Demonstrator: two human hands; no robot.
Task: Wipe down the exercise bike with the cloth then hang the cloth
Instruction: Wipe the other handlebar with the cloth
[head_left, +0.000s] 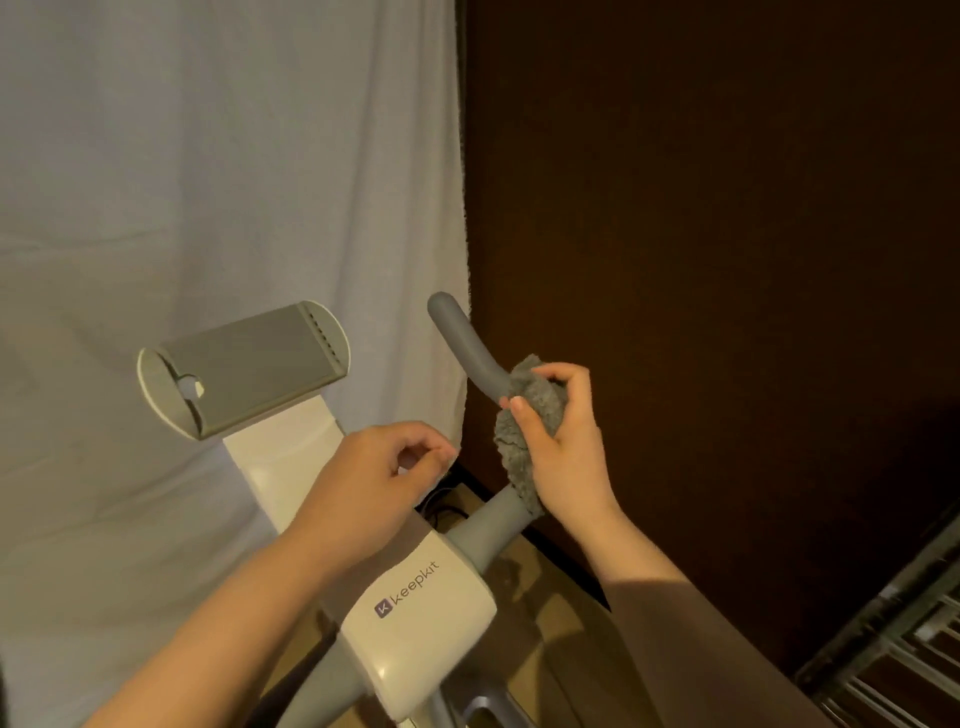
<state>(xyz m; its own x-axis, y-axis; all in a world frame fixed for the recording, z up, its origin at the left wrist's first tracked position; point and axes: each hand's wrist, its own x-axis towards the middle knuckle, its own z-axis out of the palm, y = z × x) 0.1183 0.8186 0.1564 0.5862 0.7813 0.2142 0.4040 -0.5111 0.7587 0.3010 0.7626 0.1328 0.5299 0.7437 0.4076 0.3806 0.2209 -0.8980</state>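
The exercise bike's white console housing with the "keepkit" logo sits low in the middle of the head view. Its grey tablet holder rises at the left. The right grey handlebar curves up and back. My right hand grips a fluffy grey cloth wrapped round that handlebar below its bend. My left hand hovers above the console with fingers loosely curled, holding nothing.
A white sheet hangs behind the bike on the left. A dark brown wall fills the right. A metal rack shows at the bottom right corner. Dark cables lie on the floor under the handlebar.
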